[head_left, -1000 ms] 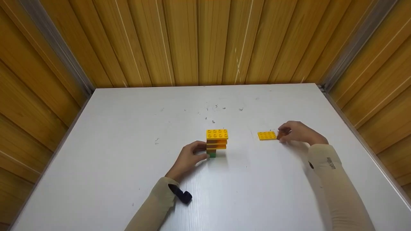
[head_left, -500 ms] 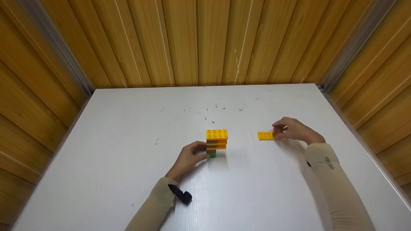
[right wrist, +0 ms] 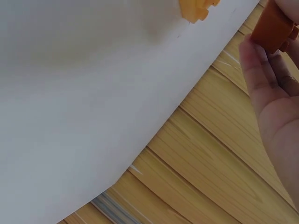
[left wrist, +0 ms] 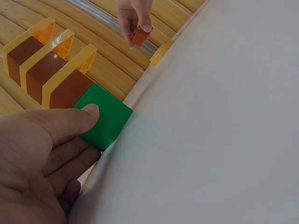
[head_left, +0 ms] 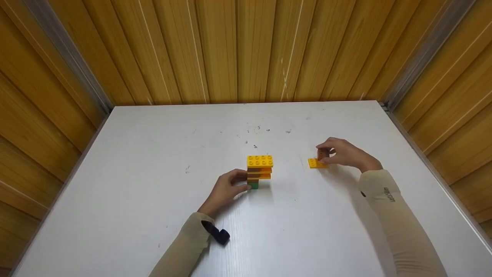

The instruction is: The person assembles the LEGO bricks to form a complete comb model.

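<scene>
My left hand (head_left: 226, 188) grips the bottom of a small toy-brick tower, its thumb on the green brick (left wrist: 105, 114). Above that green base, brown bricks (left wrist: 46, 68) alternate with yellow plates, and a studded yellow plate (head_left: 260, 161) tops the tower, overhanging to the right. My right hand (head_left: 346, 154) pinches a brown brick (head_left: 323, 154) between thumb and fingers; the right wrist view shows the brick's studs pointing sideways. In the head view this brick overlaps a loose yellow plate (head_left: 313, 163) lying studs up on the table.
The white table (head_left: 153, 154) has dark scuff marks toward its back. Wood-patterned panels (head_left: 238, 50) rise behind it and on both sides. A black strap (head_left: 217, 232) hangs at the left wrist.
My right hand has lifted the brown brick and carried it left, from beside the loose yellow plate to over it. The left hand and the tower have stayed in place.
</scene>
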